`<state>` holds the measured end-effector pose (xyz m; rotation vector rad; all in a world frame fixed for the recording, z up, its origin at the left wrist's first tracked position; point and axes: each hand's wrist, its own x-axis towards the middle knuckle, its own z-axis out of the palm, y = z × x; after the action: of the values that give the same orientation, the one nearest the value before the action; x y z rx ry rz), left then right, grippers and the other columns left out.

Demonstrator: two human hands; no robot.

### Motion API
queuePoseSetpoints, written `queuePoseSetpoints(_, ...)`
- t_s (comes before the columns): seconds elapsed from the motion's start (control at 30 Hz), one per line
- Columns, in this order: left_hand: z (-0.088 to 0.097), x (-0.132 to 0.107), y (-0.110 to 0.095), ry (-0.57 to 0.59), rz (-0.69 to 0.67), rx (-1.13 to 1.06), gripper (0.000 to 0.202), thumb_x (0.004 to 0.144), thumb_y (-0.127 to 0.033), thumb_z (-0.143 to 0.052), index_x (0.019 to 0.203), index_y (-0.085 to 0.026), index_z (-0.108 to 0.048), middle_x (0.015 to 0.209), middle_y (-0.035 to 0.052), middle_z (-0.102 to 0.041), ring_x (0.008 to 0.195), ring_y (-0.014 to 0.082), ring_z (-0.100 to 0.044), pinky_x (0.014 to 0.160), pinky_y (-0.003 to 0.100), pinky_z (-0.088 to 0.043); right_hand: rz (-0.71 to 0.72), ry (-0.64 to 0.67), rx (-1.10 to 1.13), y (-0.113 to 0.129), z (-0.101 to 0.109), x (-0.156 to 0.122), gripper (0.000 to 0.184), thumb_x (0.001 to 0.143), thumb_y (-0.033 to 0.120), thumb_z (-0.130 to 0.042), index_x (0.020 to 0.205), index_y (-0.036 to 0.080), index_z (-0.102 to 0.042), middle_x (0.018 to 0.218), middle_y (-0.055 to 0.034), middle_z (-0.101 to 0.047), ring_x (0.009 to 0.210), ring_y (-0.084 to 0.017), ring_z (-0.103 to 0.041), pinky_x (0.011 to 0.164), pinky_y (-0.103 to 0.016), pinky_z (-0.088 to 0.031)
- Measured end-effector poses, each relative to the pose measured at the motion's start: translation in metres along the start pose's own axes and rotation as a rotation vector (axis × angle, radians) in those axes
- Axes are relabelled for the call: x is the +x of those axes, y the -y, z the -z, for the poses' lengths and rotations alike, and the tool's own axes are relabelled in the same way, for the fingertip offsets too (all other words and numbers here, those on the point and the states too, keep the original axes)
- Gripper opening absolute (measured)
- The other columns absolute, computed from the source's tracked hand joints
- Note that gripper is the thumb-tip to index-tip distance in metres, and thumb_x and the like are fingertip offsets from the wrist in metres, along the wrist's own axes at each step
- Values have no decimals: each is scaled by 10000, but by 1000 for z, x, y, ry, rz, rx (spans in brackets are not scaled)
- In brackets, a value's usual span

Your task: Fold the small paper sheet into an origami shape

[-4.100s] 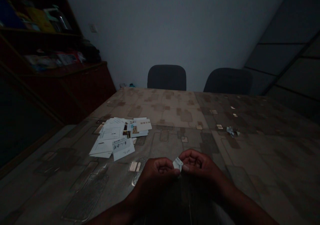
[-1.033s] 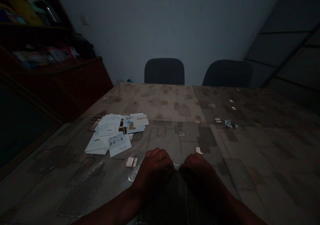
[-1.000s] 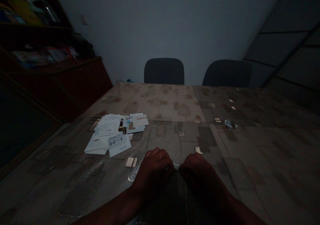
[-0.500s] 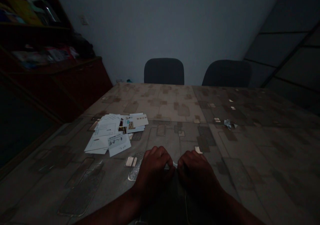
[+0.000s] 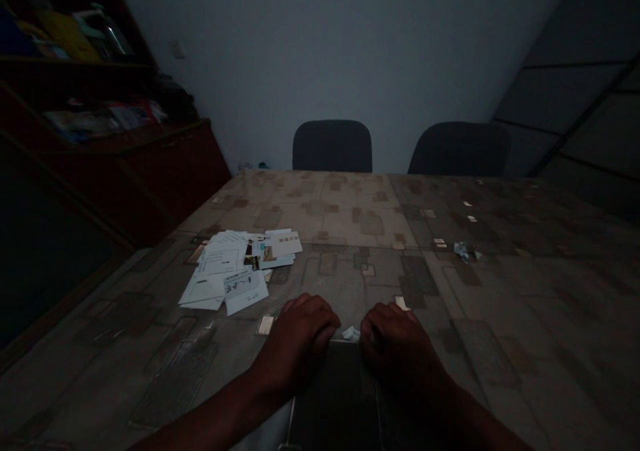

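In the lower middle of the head view, my left hand is closed, fingers curled and thumb pressed in. Anything inside it is hidden. My right hand is closed too, a short way to the right. A small crumpled white paper piece shows in the gap, its right end meeting my right fingers, which seem to pinch it. Below the hands is a dark rectangle with a pale outline; the dim light hides whether it is an object or part of the cloth pattern.
A pile of white cards and envelopes lies to the left on the patterned tablecloth. Crumpled scraps lie to the right. Two dark chairs stand behind the table, and a loaded shelf cabinet is at the left.
My hands have drawn slightly apart; the left has shifted left, off the white paper piece. More of the dark rectangle shows between them. The whole view has shifted a little.
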<state>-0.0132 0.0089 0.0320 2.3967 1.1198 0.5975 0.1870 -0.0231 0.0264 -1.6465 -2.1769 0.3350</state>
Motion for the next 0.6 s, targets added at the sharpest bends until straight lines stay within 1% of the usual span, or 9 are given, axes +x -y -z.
queuePoseSetpoints(0.1, -1, -7, 4, -40, -146, 97, 159, 871, -77, -595, 915, -214, -662, 874, 9, -665, 816, 195, -549, 737, 332, -354, -14, 13, 9, 0, 0, 0, 120, 792, 88, -537, 721, 166, -594, 735, -26, -613, 737, -204, -534, 703, -322, -305)
queuePoseSetpoints(0.17, -3, -9, 5, -50, -180, 119, 151, 851, -83, -624, 913, -215, -661, 855, 4, -670, 788, 193, -545, 710, 326, -344, -11, 22, 23, 0, 1, 0, 116, 792, 88, -538, 727, 165, -594, 743, -26, -615, 738, -199, -535, 708, -321, -309)
queuePoseSetpoints(0.3, -8, -6, 0, -64, -137, 49, 119, 822, -93, -657, 878, -198, -659, 842, 14, -655, 802, 190, -553, 699, 308, -358, 17, 22, 48, -3, 2, -2, 127, 808, 83, -537, 734, 171, -590, 740, -18, -608, 735, -192, -530, 725, -323, -312)
queuePoseSetpoints(0.43, -16, -1, -6, -77, -106, 52, 159, 783, -33, -655, 784, -192, -647, 809, 2, -636, 774, 173, -546, 698, 302, -351, 40, 53, 69, -6, 5, -3, 142, 851, 95, -540, 748, 177, -592, 750, -12, -594, 745, -193, -525, 709, -314, -309)
queuePoseSetpoints(0.5, -18, -1, -8, -79, -77, 53, 163, 772, -27, -655, 758, -188, -634, 792, -2, -627, 759, 168, -539, 693, 302, -346, 39, 72, 75, -6, 7, -3, 126, 837, 86, -568, 759, 180, -597, 761, -9, -593, 758, -195, -525, 712, -313, -309)
queuePoseSetpoints(0.6, -17, -3, -11, -69, -10, 49, 149, 773, -47, -653, 769, -194, -635, 793, 1, -618, 765, 175, -533, 700, 309, -350, 42, 117, 101, -5, 11, -3, 116, 815, 76, -608, 784, 187, -610, 784, -4, -603, 779, -196, -530, 716, -309, -313)
